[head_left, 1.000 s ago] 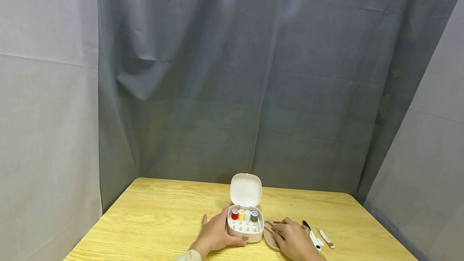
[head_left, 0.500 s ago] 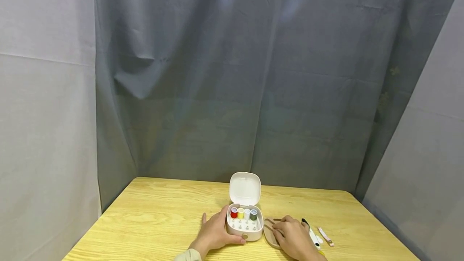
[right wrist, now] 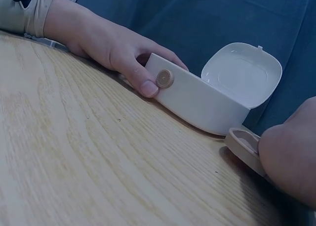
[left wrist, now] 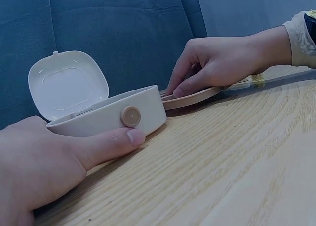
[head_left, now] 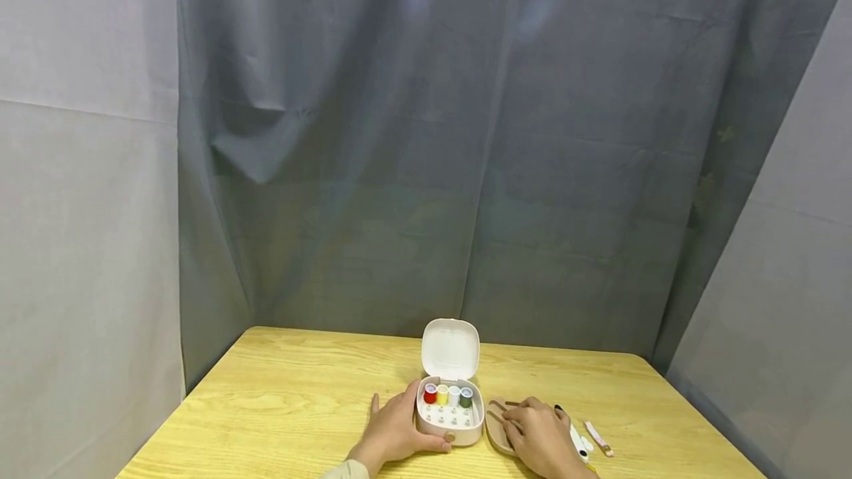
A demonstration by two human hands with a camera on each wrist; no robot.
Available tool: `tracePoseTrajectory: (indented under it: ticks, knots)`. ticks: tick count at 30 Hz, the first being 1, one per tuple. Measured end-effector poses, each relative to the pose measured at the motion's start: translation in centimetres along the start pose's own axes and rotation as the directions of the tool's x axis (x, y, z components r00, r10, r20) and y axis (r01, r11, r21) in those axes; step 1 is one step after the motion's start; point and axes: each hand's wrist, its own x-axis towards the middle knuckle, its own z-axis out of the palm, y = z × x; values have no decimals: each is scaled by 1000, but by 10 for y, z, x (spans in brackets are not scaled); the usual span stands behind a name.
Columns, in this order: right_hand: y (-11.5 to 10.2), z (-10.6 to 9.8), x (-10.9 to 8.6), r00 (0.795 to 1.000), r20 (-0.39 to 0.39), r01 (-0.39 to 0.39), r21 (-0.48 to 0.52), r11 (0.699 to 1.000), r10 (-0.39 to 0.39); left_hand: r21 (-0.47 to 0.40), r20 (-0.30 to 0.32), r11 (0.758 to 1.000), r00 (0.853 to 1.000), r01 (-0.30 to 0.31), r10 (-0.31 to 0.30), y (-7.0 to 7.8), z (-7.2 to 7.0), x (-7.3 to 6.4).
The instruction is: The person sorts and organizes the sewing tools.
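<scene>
A white sewing box (head_left: pixel 459 432) with its lid (head_left: pixel 450 350) raised stands on the table. Several thread spools (head_left: pixel 442 395), red, yellow, white and dark green, stand in a row inside, behind rows of small pegs. My left hand (head_left: pixel 393 429) grips the box's left side, its thumb along the front below the round brown button (left wrist: pixel 131 116). To the right of the box is a beige, round-edged tray (head_left: pixel 495 431) with slots. My right hand (head_left: pixel 542 438) is over this tray, fingers bent down into it and thumb at its rim (left wrist: pixel 192 98); I cannot tell what the fingertips pinch.
Right of the right hand lie a white tool with a black end (head_left: pixel 577 440) and a pink-and-white strip (head_left: pixel 599 437) with a brown end. Something yellow (head_left: pixel 592 467) shows partly beside the wrist. A grey curtain (head_left: pixel 373 168) hangs behind the wooden table (head_left: pixel 299 375).
The right hand's fingers have shifted very slightly over the tray, and the tray has moved a little. The left hand keeps its grip on the box.
</scene>
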Motion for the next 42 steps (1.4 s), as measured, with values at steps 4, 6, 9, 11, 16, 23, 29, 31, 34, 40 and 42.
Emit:
tracePoseTrajectory:
  ticks: [4, 6, 9, 11, 16, 23, 29, 31, 34, 40, 42]
  knots:
    - [0, -1, -1, 1000, -10, -11, 13, 1000, 12, -11, 4, 1000, 1000, 8, -8, -1, 1, -1]
    - [0, -1, -1, 1000, -13, -17, 18, 1000, 17, -11, 8, 1000, 1000, 12, -12, -1, 1, -1]
    - [-1, -2, -1, 999, -31, -21, 22, 1000, 22, -13, 5, 1000, 1000, 10, -10, -1, 1, -1]
    - [-2, -3, -1, 999, -47, -22, 27, 999, 23, -11, 5, 1000, 1000, 10, -10, -1, 1, 0]
    - [-6, -6, 1, 997, -64, -26, 64, 998, 30, -6, 1, 1000, 1000, 4, -4, -2, 2, 2]
    - [-7, -8, 3, 995, -93, -35, 69, 997, 41, 7, -10, 1000, 1000, -2, 2, -3, 2, 2]
    - [-7, -9, 3, 994, -93, -48, 78, 996, 55, 2, -11, 1000, 1000, -6, 6, -3, 2, 1]
    - [-7, -10, 4, 995, -87, -51, 78, 996, 58, 7, -11, 1000, 1000, -11, 11, -2, 2, 1]
    - [-8, -12, 4, 995, -90, -46, 77, 996, 52, 10, -7, 1000, 1000, -8, 8, -2, 2, 1]
    - [-11, -15, 5, 991, -126, -33, 78, 996, 43, 0, -5, 1000, 1000, -3, 3, 0, 1, -1]
    - [-12, -17, 6, 992, -124, -20, 88, 996, 31, 0, -4, 1000, 1000, -2, 2, 0, 1, -1]
